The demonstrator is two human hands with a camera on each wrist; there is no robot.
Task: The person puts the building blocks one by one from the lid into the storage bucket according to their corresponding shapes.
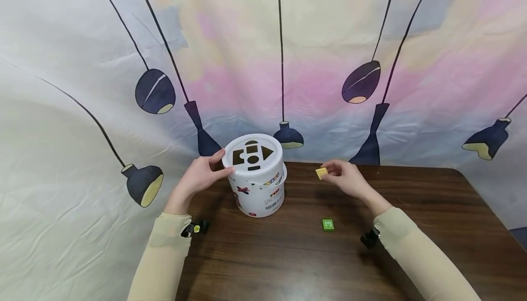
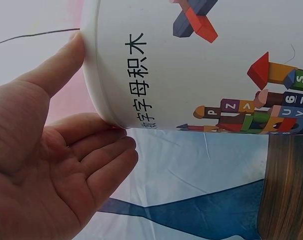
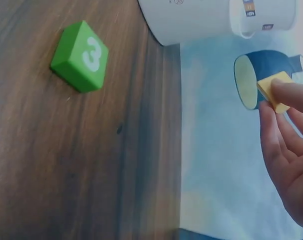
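A white lidded bucket (image 1: 251,196) stands upright at the back of the table, its lid (image 1: 268,163) cut with several shaped holes. My left hand (image 1: 199,173) rests on the lid's left rim with the thumb and index finger apart; in the left wrist view the other fingers are loosely bent beside the bucket (image 2: 161,75). To the right of the bucket, my right hand (image 1: 343,178) pinches a small yellow block (image 1: 321,173) between thumb and fingers, above the table. Nearer to me lies a green block (image 1: 328,225) with a white 3 on its face.
The dark wooden table (image 1: 271,260) reaches its back edge just behind the bucket. Behind it hangs a cloth (image 1: 321,122) printed with lamps. The bucket's white handle (image 1: 285,173) hangs down on its right side. A black wrist camera (image 1: 370,238) sits below the right forearm.
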